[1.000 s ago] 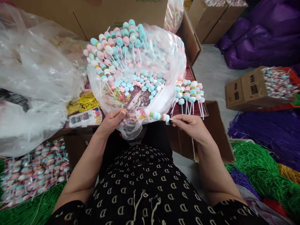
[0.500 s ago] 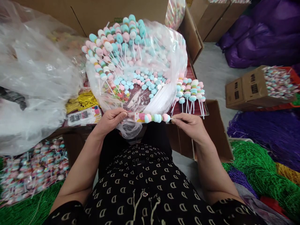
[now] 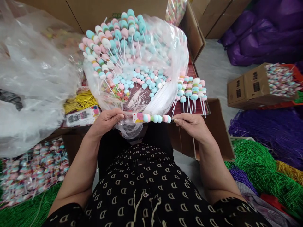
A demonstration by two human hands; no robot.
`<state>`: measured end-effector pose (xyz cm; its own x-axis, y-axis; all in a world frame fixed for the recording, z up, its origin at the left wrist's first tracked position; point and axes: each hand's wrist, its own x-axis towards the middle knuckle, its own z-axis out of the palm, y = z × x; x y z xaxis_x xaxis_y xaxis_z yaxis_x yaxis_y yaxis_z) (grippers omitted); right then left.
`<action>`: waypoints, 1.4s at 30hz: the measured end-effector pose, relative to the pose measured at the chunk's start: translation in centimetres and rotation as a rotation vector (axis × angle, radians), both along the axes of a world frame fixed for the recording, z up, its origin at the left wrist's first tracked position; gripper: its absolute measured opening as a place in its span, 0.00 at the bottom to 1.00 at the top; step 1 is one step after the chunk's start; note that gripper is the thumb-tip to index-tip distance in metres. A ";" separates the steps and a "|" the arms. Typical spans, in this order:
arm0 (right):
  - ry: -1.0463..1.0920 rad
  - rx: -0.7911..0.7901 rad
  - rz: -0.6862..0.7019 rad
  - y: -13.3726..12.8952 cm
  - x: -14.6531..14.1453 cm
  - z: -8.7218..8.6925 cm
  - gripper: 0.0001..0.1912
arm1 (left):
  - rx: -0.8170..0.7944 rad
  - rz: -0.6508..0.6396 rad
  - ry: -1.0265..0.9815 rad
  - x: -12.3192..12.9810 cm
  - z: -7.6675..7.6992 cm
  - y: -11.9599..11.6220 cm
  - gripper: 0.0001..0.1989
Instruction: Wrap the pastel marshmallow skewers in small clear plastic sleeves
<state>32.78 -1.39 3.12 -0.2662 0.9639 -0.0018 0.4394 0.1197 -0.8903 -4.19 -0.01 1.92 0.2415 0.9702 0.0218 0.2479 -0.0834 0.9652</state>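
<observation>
fingers of the left hand (image 3: 106,121) and right hand (image 3: 192,123) grip a level pink-and-blue marshmallow skewer (image 3: 155,118) with a printed tag.

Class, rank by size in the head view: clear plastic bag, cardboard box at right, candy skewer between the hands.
Clear plastic bag, cardboard box, candy skewer; nearness to the camera makes the last two unsure.
</observation>
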 end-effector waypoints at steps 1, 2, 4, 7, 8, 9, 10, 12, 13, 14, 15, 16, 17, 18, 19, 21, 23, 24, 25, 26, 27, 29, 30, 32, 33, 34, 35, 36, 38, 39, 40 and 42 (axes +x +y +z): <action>-0.003 0.004 0.005 0.0 0.0 0.0 0.11 | -0.006 0.001 -0.006 -0.1 0.0 -0.1 0.15; -0.005 0.009 0.007 0.0 0.0 0.0 0.11 | -0.016 0.001 -0.011 -0.1 0.1 -0.2 0.15; -0.007 0.016 0.004 0.0 0.0 0.1 0.10 | -0.041 0.002 -0.015 -0.1 0.0 -0.3 0.15; -0.012 0.023 -0.001 -0.1 -0.1 0.1 0.10 | -0.060 -0.001 0.000 0.1 -0.1 -0.4 0.17; -0.015 0.021 0.000 -0.1 -0.1 0.2 0.11 | -0.055 0.001 0.008 0.2 -0.1 -0.4 0.17; -0.017 0.019 0.005 -0.2 -0.1 0.2 0.11 | -0.043 0.000 0.017 0.3 -0.1 -0.3 0.18; -0.019 0.018 0.010 -0.2 -0.1 0.3 0.11 | -0.026 -0.004 0.029 0.4 0.0 -0.3 0.18; -0.036 0.029 0.027 -0.3 0.0 0.3 0.11 | 0.022 -0.021 0.072 0.5 0.2 -0.2 0.18; -0.053 0.045 0.036 -0.3 0.0 0.3 0.12 | 0.053 -0.034 0.103 0.5 0.4 -0.2 0.19; -0.075 0.068 0.042 -0.2 0.0 0.3 0.12 | 0.086 -0.047 0.142 0.5 0.5 -0.2 0.19; -0.098 0.093 0.047 -0.2 0.1 0.3 0.12 | 0.118 -0.058 0.183 0.6 0.7 -0.2 0.19; -0.120 0.119 0.051 -0.2 0.0 0.2 0.12 | 0.149 -0.068 0.223 0.6 0.9 -0.2 0.20; -0.136 0.142 0.054 -0.1 0.0 0.2 0.12 | 0.178 -0.080 0.258 0.6 1.1 -0.2 0.20; -0.145 0.159 0.057 -0.1 -0.1 0.2 0.12 | 0.202 -0.092 0.287 0.5 1.2 -0.2 0.20; -0.145 0.169 0.060 0.0 -0.2 0.1 0.11 | 0.221 -0.103 0.309 0.5 1.3 -0.2 0.20; -0.121 0.164 0.067 0.0 -0.5 0.0 0.11 | 0.243 -0.122 0.332 0.5 1.3 -0.1 0.20; -0.073 0.135 0.062 -0.1 -0.8 -0.2 0.11 | 0.255 -0.135 0.321 0.6 1.2 0.0 0.20; -0.049 0.114 0.059 -0.1 -0.9 -0.4 0.11 | 0.256 -0.139 0.308 0.7 1.2 0.0 0.19; -0.026 0.092 0.055 -0.2 -1.1 -0.7 0.10 | 0.255 -0.139 0.293 0.7 1.1 0.0 0.19; -0.005 0.071 0.045 -0.2 -1.1 -1.0 0.10 | 0.253 -0.134 0.280 0.8 1.1 0.0 0.19; 0.013 0.052 0.026 -0.3 -1.2 -1.3 0.10 | 0.247 -0.125 0.269 0.9 1.1 0.0 0.19; 0.049 0.016 -0.027 -0.3 -1.2 -1.9 0.11 | 0.223 -0.107 0.254 1.1 1.2 -0.1 0.19; 0.068 -0.001 -0.049 -0.3 -1.2 -2.1 0.12 | 0.206 -0.100 0.249 1.1 1.4 -0.1 0.20; 0.104 -0.032 -0.054 -0.3 -1.3 -2.3 0.12 | 0.167 -0.096 0.244 1.2 1.7 -0.2 0.20; 0.120 -0.042 -0.035 -0.2 -1.4 -2.4 0.13 | 0.148 -0.095 0.245 1.1 1.8 -0.2 0.21; 0.133 -0.048 -0.015 -0.2 -1.5 -2.4 0.13 | 0.134 -0.093 0.250 1.1 1.9 -0.2 0.21; 0.141 -0.051 -0.002 -0.1 -1.6 -2.3 0.13 | 0.126 -0.088 0.259 1.0 2.1 -0.2 0.21; 0.147 -0.050 0.002 0.0 -1.7 -2.3 0.14 | 0.123 -0.084 0.275 0.9 2.1 -0.1 0.20; 0.153 -0.043 -0.005 0.1 -1.7 -2.2 0.13 | 0.133 -0.080 0.317 0.7 2.3 -0.1 0.19; 0.152 -0.037 -0.006 0.2 -1.6 -2.2 0.13 | 0.143 -0.081 0.335 0.6 2.3 -0.1 0.18; 0.149 -0.029 -0.002 0.2 -1.6 -2.2 0.13 | 0.152 -0.081 0.346 0.6 2.4 -0.1 0.17; 0.138 -0.018 0.019 0.2 -1.5 -2.1 0.11 | 0.160 -0.076 0.350 0.7 2.4 -0.2 0.16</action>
<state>31.23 -1.16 1.00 -0.2832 0.9589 0.0189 0.3106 0.1104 -0.9441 -3.50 -0.26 4.36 0.3322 0.9402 0.0749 0.5468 -0.2567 0.7969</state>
